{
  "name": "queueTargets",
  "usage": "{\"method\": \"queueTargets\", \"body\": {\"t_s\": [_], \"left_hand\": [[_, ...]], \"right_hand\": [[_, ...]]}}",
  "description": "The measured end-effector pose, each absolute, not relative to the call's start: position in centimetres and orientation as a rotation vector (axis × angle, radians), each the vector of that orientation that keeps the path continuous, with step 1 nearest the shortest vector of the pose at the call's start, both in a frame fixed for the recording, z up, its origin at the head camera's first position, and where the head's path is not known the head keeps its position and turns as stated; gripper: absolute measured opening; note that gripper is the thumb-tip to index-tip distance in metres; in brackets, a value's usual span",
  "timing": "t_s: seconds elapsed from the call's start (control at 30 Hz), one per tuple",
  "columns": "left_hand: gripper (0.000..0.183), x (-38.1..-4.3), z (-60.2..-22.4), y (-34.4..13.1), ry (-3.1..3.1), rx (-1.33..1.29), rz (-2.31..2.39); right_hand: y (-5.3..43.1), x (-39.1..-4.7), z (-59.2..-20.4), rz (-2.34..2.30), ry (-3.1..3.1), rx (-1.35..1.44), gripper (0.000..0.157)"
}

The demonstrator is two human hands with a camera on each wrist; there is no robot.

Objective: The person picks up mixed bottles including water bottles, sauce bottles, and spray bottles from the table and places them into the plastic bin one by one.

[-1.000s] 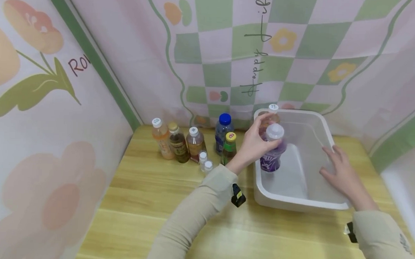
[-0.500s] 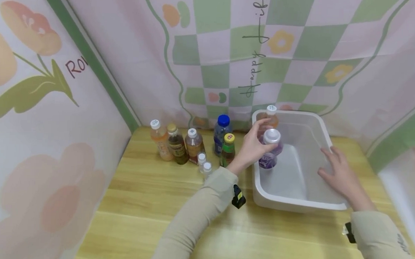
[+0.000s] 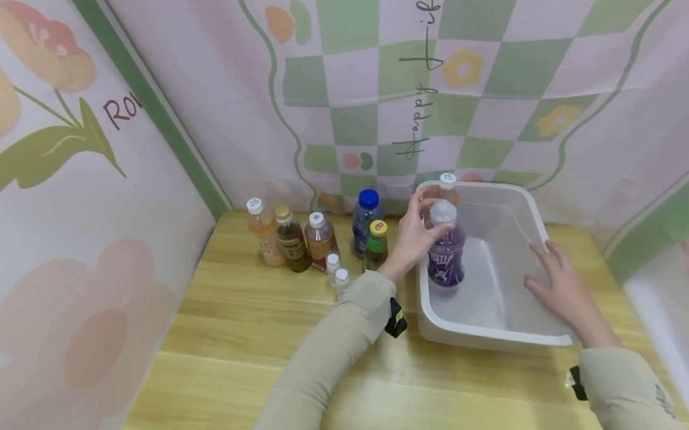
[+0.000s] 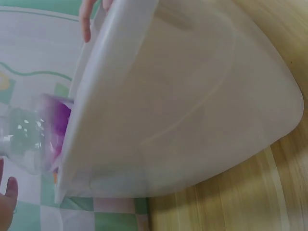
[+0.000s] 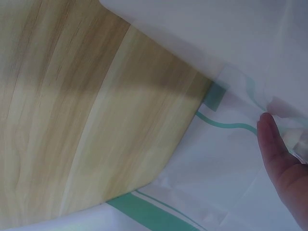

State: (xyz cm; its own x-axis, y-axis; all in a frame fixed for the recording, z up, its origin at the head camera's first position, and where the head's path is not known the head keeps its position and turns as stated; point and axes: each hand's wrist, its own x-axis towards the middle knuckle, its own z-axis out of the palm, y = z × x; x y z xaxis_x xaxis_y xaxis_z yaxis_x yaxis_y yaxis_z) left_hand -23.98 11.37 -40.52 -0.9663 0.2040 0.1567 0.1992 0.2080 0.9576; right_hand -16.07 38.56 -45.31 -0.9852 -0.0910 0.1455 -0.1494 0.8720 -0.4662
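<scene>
In the head view, a purple-wrapped bottle (image 3: 446, 263) with a clear cap stands at the left side of a white plastic tub (image 3: 491, 336). My left hand (image 3: 413, 239) holds this bottle near its neck, thumb in front. The left wrist view catches the bottle (image 4: 30, 139) above the tub's rim, beside part of the hand (image 4: 7, 207). My right hand (image 3: 564, 298) lies along the tub's right wall with extended fingers and holds nothing. Behind the purple bottle, a white-capped bottle (image 3: 448, 180) is in the tub, mostly hidden.
Left of the tub, on the wooden table (image 3: 225, 363), stand a blue-capped bottle (image 3: 368, 216), a yellow-capped green bottle (image 3: 376, 248), several brownish and orange bottles (image 3: 292, 241) and two small white-capped vials (image 3: 341, 278). A patterned curtain (image 3: 355, 82) hangs behind.
The purple bottle's tilt has changed and more of its label shows. My left hand has shifted slightly with it. The right hand stays at the tub's side.
</scene>
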Motion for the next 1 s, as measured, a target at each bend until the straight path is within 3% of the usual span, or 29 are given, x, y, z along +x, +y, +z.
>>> {"method": "queueTargets", "body": {"t_s": [1.0], "left_hand": [[0.082,-25.3,-41.5,12.5,2.527,0.503,1.746]], "right_hand": [[38.4,-16.0,-44.9,0.755,-2.95,0.147,0.068]]}}
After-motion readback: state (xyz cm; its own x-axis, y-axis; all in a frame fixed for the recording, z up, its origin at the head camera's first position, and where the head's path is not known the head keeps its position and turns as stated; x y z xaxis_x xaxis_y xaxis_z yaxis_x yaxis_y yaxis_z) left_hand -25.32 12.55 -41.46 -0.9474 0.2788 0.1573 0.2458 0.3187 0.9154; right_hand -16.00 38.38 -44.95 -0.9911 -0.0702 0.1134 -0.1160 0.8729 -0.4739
